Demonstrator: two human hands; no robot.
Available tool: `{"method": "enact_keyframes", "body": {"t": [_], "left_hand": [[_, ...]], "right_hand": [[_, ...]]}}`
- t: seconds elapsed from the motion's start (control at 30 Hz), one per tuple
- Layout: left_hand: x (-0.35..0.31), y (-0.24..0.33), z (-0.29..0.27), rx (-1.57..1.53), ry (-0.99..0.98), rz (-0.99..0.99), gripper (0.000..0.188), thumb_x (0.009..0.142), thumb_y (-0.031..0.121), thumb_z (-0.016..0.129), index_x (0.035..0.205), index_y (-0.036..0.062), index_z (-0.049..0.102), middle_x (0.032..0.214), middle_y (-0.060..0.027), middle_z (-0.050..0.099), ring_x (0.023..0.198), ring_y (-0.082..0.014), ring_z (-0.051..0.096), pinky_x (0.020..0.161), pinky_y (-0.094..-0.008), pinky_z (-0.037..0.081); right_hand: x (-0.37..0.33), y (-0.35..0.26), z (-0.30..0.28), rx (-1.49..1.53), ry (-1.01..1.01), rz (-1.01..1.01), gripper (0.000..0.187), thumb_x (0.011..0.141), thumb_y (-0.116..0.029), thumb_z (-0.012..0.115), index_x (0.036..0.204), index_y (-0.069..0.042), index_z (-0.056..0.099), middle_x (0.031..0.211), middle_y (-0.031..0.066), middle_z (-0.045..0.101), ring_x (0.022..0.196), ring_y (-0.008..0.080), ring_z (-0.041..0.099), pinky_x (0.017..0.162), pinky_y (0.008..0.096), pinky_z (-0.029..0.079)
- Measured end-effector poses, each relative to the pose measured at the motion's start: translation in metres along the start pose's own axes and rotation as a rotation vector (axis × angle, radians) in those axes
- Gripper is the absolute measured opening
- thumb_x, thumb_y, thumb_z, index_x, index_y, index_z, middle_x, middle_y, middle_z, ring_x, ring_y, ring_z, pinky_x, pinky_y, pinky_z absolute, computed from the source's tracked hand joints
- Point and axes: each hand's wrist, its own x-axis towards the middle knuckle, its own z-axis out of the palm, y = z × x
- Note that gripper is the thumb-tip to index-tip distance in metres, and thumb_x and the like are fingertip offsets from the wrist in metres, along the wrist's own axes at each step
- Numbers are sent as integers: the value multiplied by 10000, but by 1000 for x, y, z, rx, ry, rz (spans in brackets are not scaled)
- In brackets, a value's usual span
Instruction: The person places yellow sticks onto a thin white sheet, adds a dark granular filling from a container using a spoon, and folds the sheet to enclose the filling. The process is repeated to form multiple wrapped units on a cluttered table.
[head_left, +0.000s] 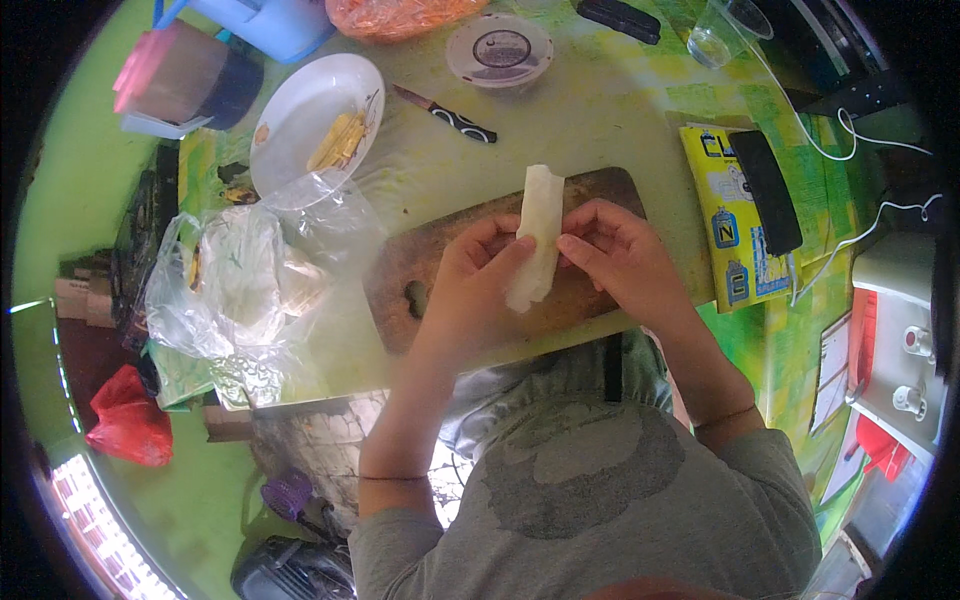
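Note:
A pale, thin wrapper (541, 210), rolled into a flat strip with a ragged lower end, is held upright over the brown wooden cutting board (430, 255). My left hand (478, 265) pinches its left side, thumb across the front. On the opposite edge, the thumb and curled fingers of my right hand (618, 255) close on the strip. Whether anything lies inside the roll is hidden. Left of the board, an open clear plastic bag (350, 215) surrounds a stack of white wrappers (243, 260). Yellow strips of food (340, 140) lie on a white oval plate (283, 110).
A knife (447, 114) with a black-and-white handle lies beyond the board. Behind it stands a round lidded tub (499, 50). A yellow packet (722, 240) with a black case (766, 190) on it lies right. A clear cup (722, 40), white cable and pink-lidded pitcher (180, 75) stand farther out.

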Motion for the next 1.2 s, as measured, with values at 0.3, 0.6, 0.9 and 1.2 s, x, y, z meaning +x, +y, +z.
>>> {"method": "enact_keyframes", "body": {"t": [0.3,0.6,0.9,1.2], "left_hand": [[-11,-6,6,-11,45,19,228,923,91,661,1120,-11,607,981,-87,688,821,-124,662,695,-255,537],[-18,-2,4,-47,-70,-45,287,868,51,717,1126,-4,605,1018,-92,692,851,-136,675,720,-268,551],[-24,-5,12,90,-44,59,335,839,62,753,1133,-2,604,1033,-92,684,919,-149,668,798,-282,551],[-29,-17,1,119,-46,-66,291,884,121,718,1117,-33,638,975,-101,704,851,-164,691,766,-285,545]], "right_hand": [[-3,-1,1,7,-12,-27,162,938,-149,660,1008,-9,620,892,25,645,793,60,590,667,223,491],[6,-1,-6,-63,-66,113,294,925,-319,675,1050,-53,667,762,-26,619,539,27,466,462,192,361],[10,-1,-6,-89,-41,108,345,866,-332,748,1077,-63,702,777,-33,642,553,11,462,466,189,343],[10,-8,-1,46,30,121,233,903,-216,715,1066,-53,681,809,-46,623,528,-16,415,428,167,282]]}}
